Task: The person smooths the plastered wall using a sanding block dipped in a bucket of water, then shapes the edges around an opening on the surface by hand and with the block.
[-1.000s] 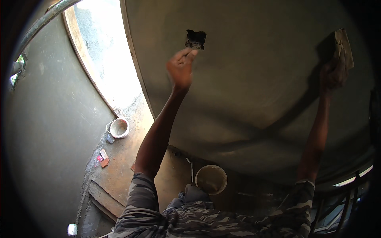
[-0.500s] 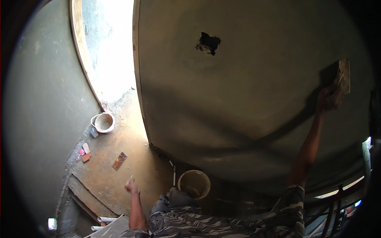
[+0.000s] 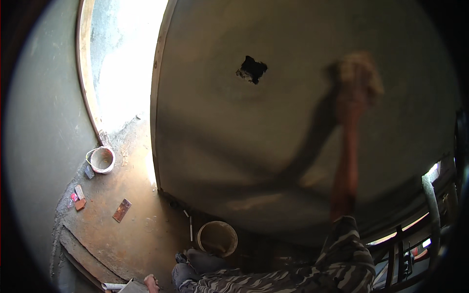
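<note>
My right hand (image 3: 352, 95), smeared by motion, is closed on a plastering float (image 3: 364, 68) against the grey plastered wall (image 3: 273, 127). The float is a pale, flat, roughly rectangular block, blurred at its edges. To its left, a ragged dark hole (image 3: 252, 69) breaks the wall surface. My left hand (image 3: 152, 283) hangs low at the bottom edge, its fingers loosely curled with nothing visible in them. A round tub (image 3: 236, 239) stands on the floor near my legs, close to the wall's foot.
A white bucket (image 3: 114, 161) with a wire handle stands by the left wall. Brick pieces (image 3: 80, 204) and a flat reddish-brown plate (image 3: 122, 210) lie on the floor. A bright doorway (image 3: 129, 58) opens beyond. Dark railings (image 3: 398, 254) show at lower right, pale pipes (image 3: 113, 286) at lower left.
My right hand has swept the float leftward across the wall. My left hand has dropped to the lower edge. The whole view has shifted, moving the floor things left and down.
</note>
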Demonstrator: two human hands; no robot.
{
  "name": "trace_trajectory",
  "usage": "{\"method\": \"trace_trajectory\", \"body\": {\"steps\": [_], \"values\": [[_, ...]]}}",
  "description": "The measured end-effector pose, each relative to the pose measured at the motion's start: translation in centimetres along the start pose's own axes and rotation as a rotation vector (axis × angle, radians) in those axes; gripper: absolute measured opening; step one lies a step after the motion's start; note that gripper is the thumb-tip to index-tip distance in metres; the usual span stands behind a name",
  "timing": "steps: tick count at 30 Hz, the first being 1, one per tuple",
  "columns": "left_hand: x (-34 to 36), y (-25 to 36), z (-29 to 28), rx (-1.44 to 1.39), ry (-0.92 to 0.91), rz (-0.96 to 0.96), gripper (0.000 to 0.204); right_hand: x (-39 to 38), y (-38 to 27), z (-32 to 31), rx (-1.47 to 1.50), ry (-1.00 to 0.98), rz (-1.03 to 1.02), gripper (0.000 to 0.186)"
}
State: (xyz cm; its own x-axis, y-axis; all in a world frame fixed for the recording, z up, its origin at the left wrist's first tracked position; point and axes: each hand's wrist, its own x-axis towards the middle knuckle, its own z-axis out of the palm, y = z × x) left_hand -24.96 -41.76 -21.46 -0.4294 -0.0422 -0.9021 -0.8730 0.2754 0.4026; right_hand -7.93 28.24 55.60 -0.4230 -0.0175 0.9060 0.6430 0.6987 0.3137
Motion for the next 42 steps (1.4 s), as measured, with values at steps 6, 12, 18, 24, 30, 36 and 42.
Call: {"method": "trace_trajectory", "body": {"steps": [6,12,18,24,30,36,42], "values": [[-6.3,10.4,4.6,-0.081,-0.227,0.235,0.009,-13.9,-6.5,2.6,-0.178,-0.579,-0.626,0.057],[-8.2,21.2,12.9,0.089,-0.304,0.714,0.02,8.6,-8.3,3.1,-0.173,0.07,-0.172,0.056],[-8.4,14.0,14.3,0.081,-0.432,0.612,0.017,-5.2,-5.4,0.1,-0.124,-0.578,-0.363,0.058],[-10.9,19.2,20.9,0.477,-0.479,0.797,0.024,4.5,-8.3,4.7,-0.067,-0.032,-0.281,0.055],[-11.5,16.6,15.1,0.251,-0.253,0.823,0.036,-13.5,-6.0,2.8,-0.105,-0.523,-0.319,0.056],[-17.3,20.0,18.0,0.59,-0.176,0.786,0.032,-3.7,-13.4,6.9,-0.078,-0.169,-0.123,0.06],[-11.4,13.4,11.2,0.47,-0.054,0.807,0.033,-14.6,-8.1,5.1,-0.15,-0.383,-0.262,0.047]]}}
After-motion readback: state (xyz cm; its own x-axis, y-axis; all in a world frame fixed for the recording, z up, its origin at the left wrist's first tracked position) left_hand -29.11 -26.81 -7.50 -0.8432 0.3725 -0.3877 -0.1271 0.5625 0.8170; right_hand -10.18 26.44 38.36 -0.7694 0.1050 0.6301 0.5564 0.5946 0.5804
